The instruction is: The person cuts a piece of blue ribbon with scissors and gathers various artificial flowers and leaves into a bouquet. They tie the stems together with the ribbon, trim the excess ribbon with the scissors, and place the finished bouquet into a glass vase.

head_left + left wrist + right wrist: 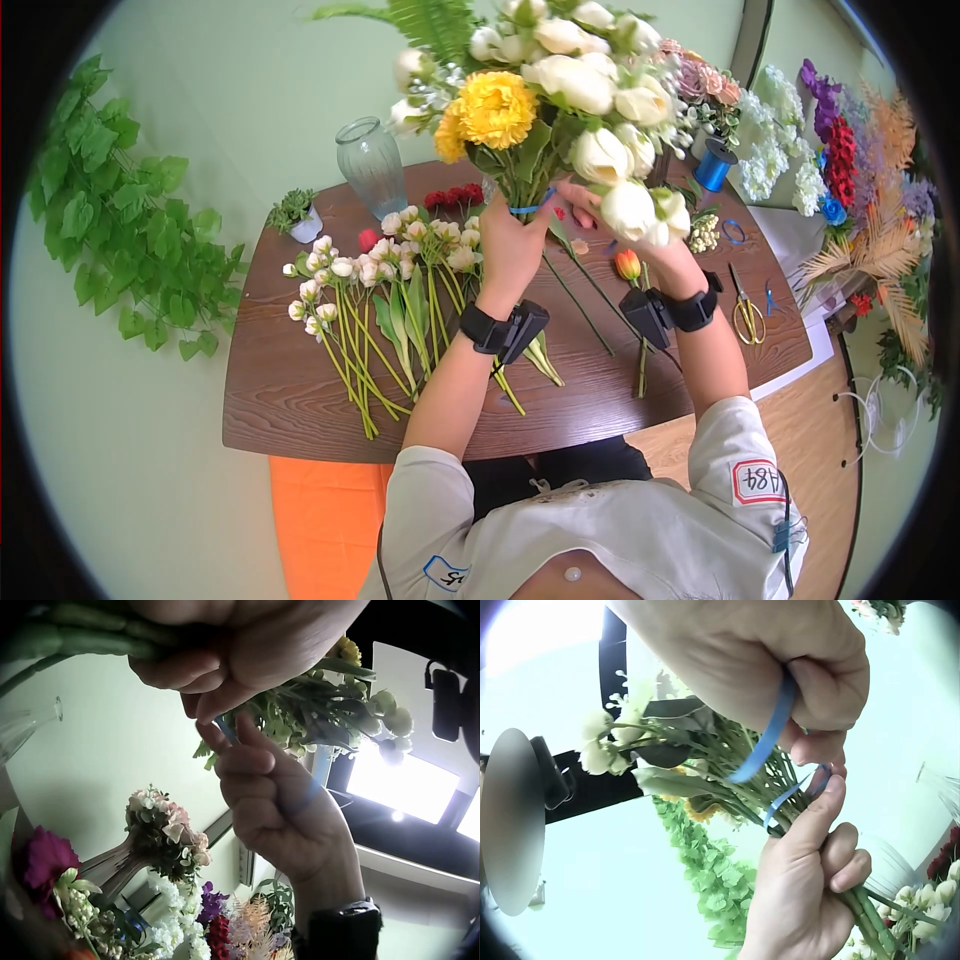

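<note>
The left hand grips the stems of a bouquet of white flowers and a yellow flower, held above the table. Around the stems, by the left thumb, runs a blue ribbon. Beside it the right hand pinches the ribbon, and a loose length hangs from its curled fingers. In the left wrist view the right hand has its thumb and forefinger close to the left hand's fingertips. The lower stems stick out below the left fist.
White-flowered stems lie across the left of the table. A glass vase and small potted plant stand behind. To the right are an orange tulip, scissors and a blue ribbon spool.
</note>
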Demonstrator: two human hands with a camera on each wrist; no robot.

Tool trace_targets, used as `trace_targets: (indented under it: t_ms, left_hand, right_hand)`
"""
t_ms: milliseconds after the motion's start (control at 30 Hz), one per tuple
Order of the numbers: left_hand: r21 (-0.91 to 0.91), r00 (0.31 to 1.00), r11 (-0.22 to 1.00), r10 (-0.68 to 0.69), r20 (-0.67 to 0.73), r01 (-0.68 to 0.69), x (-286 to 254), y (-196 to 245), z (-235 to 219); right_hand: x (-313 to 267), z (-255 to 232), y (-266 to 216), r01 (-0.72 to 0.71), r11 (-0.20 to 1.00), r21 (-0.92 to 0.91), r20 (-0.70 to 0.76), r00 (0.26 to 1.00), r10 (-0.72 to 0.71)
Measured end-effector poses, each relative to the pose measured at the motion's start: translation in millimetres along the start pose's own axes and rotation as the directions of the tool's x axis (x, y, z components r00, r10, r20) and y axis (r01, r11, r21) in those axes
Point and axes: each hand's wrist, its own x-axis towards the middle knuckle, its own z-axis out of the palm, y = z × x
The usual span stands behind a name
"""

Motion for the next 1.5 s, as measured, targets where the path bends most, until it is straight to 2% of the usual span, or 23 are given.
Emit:
trace_targets:
  t_ms: [33,67,233,300,333,433,600,667,700,767,833,900,967,1000,1033,1067,1100,1167,1233,1333,1367,1433,1500]
  left_hand:
    - [0.021,0.999,1.000,0.013,-0.030,-0.012,0.5,-0.9,0.0]
    - [0.028,0.991,0.993,0.112,-0.071,-0.111,1.1,0.2,0.8]
    - [0.097,0.981,0.978,0.187,-0.043,-0.182,1.4,-7.7,-1.8]
    - [0.083,0.983,0.982,0.175,-0.048,-0.171,-1.7,3.2,-1.4]
    - [0.083,0.983,0.982,0.177,-0.049,-0.173,-2.5,3.0,-1.6]
    - [0.169,0.963,0.953,0.263,-0.057,-0.250,-3.0,-7.4,-4.9]
    - [0.140,0.939,0.931,0.343,-0.013,-0.337,-2.4,-9.9,-7.8]
    - [0.177,0.958,0.943,0.288,0.000,-0.283,-2.7,-11.8,-9.8]
    - [0.212,0.972,0.949,0.235,0.013,-0.232,-1.9,-11.5,-10.4]
    - [0.147,0.948,0.937,0.320,-0.003,-0.316,0.0,-10.3,-8.9]
    - [-0.013,0.954,0.954,0.299,-0.026,-0.300,-1.1,-9.4,-8.7]
    - [-0.021,0.962,0.963,0.266,-0.059,-0.267,-3.1,-3.6,-7.6]
    - [-0.359,0.994,0.931,0.038,-0.103,-0.072,-0.9,-9.8,-3.7]
    - [-0.281,0.996,0.956,0.079,-0.035,-0.086,-1.0,-11.2,-7.7]
    - [-0.201,0.992,0.974,0.117,0.036,-0.107,-0.5,-11.9,-11.8]
    - [0.009,0.933,0.935,0.354,-0.065,-0.355,1.4,-10.3,-11.6]
    - [0.173,0.939,0.926,0.343,-0.012,-0.336,4.8,-8.8,-14.1]
    - [-0.095,0.996,0.995,-0.015,0.087,0.023,5.6,-2.8,-14.8]
    - [-0.149,0.997,0.989,0.021,0.071,-0.011,4.4,-1.0,-14.5]
    - [0.154,0.963,0.951,0.268,0.022,-0.268,3.5,-25.6,-11.4]
    - [0.154,0.963,0.951,0.268,0.023,-0.268,3.1,-18.3,-11.9]
    - [0.222,0.967,0.943,0.252,0.017,-0.250,2.1,-2.8,-13.0]
    - [0.266,0.982,0.946,0.187,0.013,-0.184,3.7,-4.9,-10.9]
  right_hand:
    - [-1.4,-5.8,12.0,0.039,0.951,-0.308,0.131,0.991,0.002]
    - [-7.3,1.1,-16.8,0.149,0.912,-0.382,0.046,0.989,-0.142]
    - [-7.1,11.3,-31.1,0.217,0.940,-0.263,-0.089,0.965,-0.248]
    - [-5.3,18.3,-43.3,0.039,0.998,-0.041,-0.171,0.984,-0.046]
    - [-9.5,21.0,-47.5,0.029,0.974,0.223,-0.154,0.988,0.006]
    - [-14.9,40.2,-43.2,0.044,0.862,0.504,-0.241,0.966,0.091]
    - [-15.1,58.8,-30.5,0.080,0.953,0.293,-0.275,0.961,0.004]
    - [-20.6,65.5,-30.5,0.319,0.947,-0.031,-0.322,0.894,-0.311]
    - [-21.8,66.9,-29.0,0.318,0.947,-0.031,-0.320,0.895,-0.311]
    - [-23.5,68.9,-26.2,0.094,0.879,0.468,-0.208,0.978,0.006]
    - [-24.9,67.5,-31.3,0.043,0.889,0.455,-0.167,0.985,0.038]
    - [-25.6,68.6,-36.2,0.138,0.981,0.135,-0.209,0.972,-0.108]
    - [-22.6,65.3,-34.0,0.187,0.980,0.065,-0.169,0.970,-0.174]
    - [-20.2,62.2,-32.7,0.239,0.971,-0.001,-0.126,0.963,-0.237]
    - [-17.0,57.1,-33.9,0.096,0.962,0.255,-0.045,0.995,-0.087]
    - [-15.0,50.2,-35.9,0.082,0.979,0.185,-0.022,0.997,-0.079]
    - [-14.5,45.0,-39.6,0.069,0.991,0.115,0.000,0.998,-0.070]
    - [-12.4,36.2,-42.9,0.005,0.995,0.103,-0.053,0.999,0.000]
    - [-8.1,25.5,-40.2,0.015,0.969,-0.245,-0.079,0.996,-0.035]
    - [-6.9,21.4,-44.4,0.044,0.919,-0.391,0.059,0.998,-0.023]
    - [-7.5,21.8,-44.6,0.044,0.919,-0.391,0.058,0.998,-0.023]
    - [-10.5,24.2,-45.8,0.251,0.806,-0.537,0.008,0.956,-0.292]
    - [-14.6,31.1,-48.1,0.269,0.841,-0.469,-0.009,0.951,-0.309]
